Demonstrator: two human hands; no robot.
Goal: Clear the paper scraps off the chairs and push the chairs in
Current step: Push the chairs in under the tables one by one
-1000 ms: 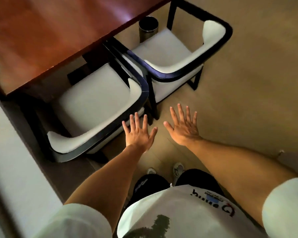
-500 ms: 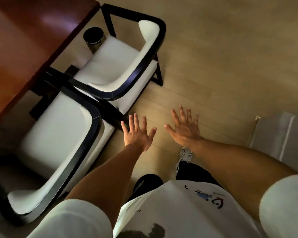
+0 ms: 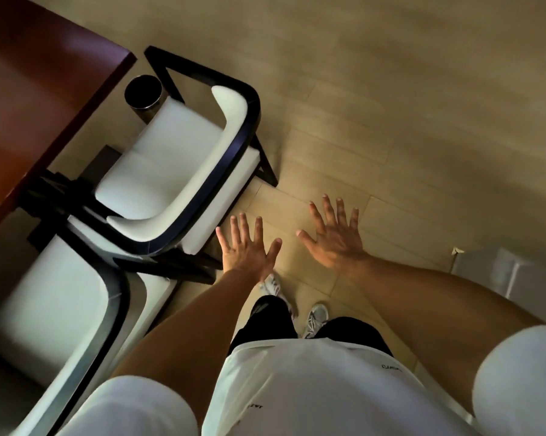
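We stand beside two chairs at the corner of the table [image 3: 38,99]. The far chair [image 3: 171,171] has a bare white seat, and so does the near chair [image 3: 54,309]; we see no paper scraps on either. Both sit close to the table with their seats still mostly out from under it, so we judge the clearing done here and the pushing-in possibly left, though we cannot tell how far they are meant to go. A dark bin [image 3: 143,91] stands on the floor [image 3: 391,105] between the far chair and the table corner. Our left hand [image 3: 245,251] hovers just beside the far chair's back, fingers spread wide and holding nothing. Our right hand [image 3: 336,237] hangs over the floor, also spread and empty.
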